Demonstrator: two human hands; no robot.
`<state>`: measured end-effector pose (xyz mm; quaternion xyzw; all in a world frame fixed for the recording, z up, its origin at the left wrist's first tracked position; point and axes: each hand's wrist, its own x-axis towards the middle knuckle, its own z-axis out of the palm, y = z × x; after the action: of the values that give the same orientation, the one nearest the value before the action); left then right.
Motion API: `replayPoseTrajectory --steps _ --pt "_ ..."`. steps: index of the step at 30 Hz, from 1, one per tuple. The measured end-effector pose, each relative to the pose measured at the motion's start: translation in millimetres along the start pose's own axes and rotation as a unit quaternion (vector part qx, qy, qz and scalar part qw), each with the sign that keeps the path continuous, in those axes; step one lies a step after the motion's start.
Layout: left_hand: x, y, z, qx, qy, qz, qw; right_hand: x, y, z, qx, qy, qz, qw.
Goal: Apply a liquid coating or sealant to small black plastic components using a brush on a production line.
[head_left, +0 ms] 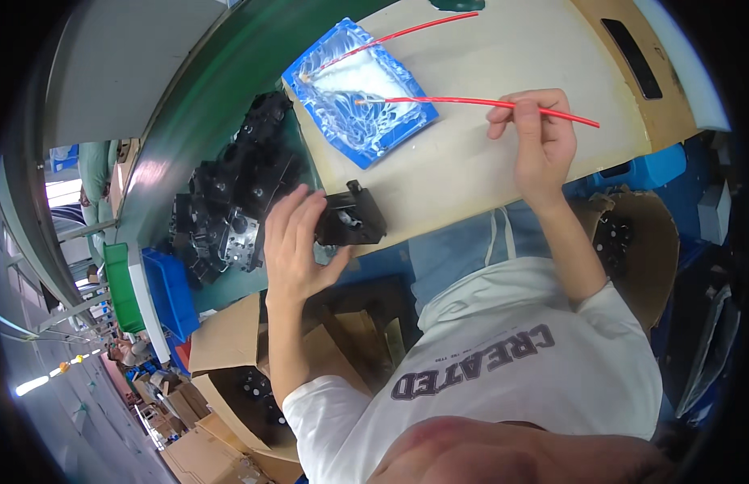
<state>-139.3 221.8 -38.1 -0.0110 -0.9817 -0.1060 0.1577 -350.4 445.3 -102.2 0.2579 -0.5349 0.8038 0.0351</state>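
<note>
My right hand (544, 137) pinches a thin red-handled brush (471, 101). Its tip rests over a shallow blue tray (427, 119) smeared with white paste (354, 77). A second red brush (407, 32) lies across the same tray, tip in the paste. Beside a black box-shaped plastic part (358, 218) at the table's near edge is my left hand (294, 246), fingers stretched out and thumb apart. Whether its fingertips touch that part I cannot tell. Left of this hand many similar black parts (249, 177) lie heaped on the green surface.
A dark phone (631, 58) lies on cardboard at the far right. Open cardboard boxes with black parts stand below the table, one on the left (229, 379) and one on the right (653, 258). Blue (171, 290) and green bins (120, 286) are at the left.
</note>
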Motion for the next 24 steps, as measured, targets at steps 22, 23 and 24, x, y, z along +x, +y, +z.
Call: replayPoseTrajectory --steps 22,23,24 --pt "-31.6 -23.3 62.2 -0.149 0.242 -0.097 0.954 13.8 2.9 43.3 -0.28 -0.22 -0.229 0.906" --pt "-31.1 -22.6 61.9 -0.15 0.252 -0.095 0.951 14.3 2.8 43.9 -0.291 -0.23 -0.234 0.899" --pt "-30.6 -22.0 61.6 -0.149 0.255 -0.098 0.95 14.7 2.7 44.5 -0.298 -0.232 -0.231 0.897"
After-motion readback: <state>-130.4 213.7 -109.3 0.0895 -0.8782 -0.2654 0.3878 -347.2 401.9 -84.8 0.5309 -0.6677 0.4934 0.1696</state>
